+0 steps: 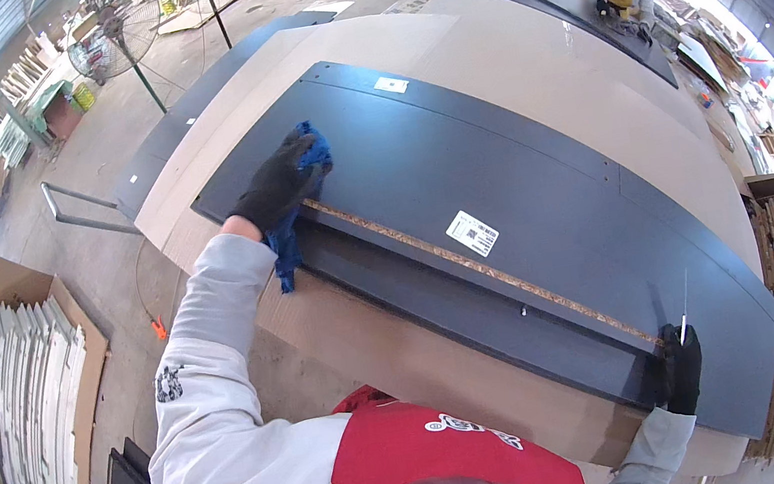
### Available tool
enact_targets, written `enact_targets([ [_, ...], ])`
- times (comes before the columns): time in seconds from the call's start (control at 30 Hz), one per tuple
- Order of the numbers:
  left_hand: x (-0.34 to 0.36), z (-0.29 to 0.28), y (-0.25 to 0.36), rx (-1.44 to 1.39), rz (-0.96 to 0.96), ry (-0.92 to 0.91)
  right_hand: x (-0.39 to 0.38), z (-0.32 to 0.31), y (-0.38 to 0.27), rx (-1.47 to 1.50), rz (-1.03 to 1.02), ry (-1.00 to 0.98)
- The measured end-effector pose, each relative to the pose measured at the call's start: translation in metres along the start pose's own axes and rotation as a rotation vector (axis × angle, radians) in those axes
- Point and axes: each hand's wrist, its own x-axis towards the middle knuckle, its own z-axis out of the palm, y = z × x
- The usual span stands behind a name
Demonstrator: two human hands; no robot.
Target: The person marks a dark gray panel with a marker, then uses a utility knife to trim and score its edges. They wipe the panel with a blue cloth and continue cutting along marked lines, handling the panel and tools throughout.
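Blue-grey panel mid-frame, 2 white labels, gloved left hand clutching blue cloth left of centre, gloved right hand gripping thin tool lower right

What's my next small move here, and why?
Probably sweep the blue cloth along the dark panel: your gloved left hand holds it at the chipboard edge, while your gloved right hand holds a thin tool.
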Motion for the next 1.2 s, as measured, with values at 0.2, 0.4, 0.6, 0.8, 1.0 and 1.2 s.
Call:
enact_targets([
  [0.2,-0.033,0.081,0.147,-0.043,0.567,-0.012,0.007,-0.006,0.039,-0.017,-0.002,0.024],
  [0.4,-0.005,0.018,0.006,0.233,0.002,0.243,0.000,-0.004,0.016,-0.169,-0.106,0.056],
  [0.6,-0.004,0.077,0.088,0.397,0.667,0.218,-0.004,-0.006,0.000,-0.134,-0.084,0.004],
  [0.8,-0.020,0.118,0.205,0.015,0.661,-0.104,0.005,-0.007,0.011,-0.120,-0.026,0.016],
  [1.0,-0.015,0.030,0.005,0.439,0.390,0.190,0.001,-0.009,0.020,-0.186,-0.189,0.040],
  [1.2,-0.007,-0.044,-0.031,-0.046,-0.332,0.272,0.002,-0.004,0.012,-0.074,-0.109,0.062],
])
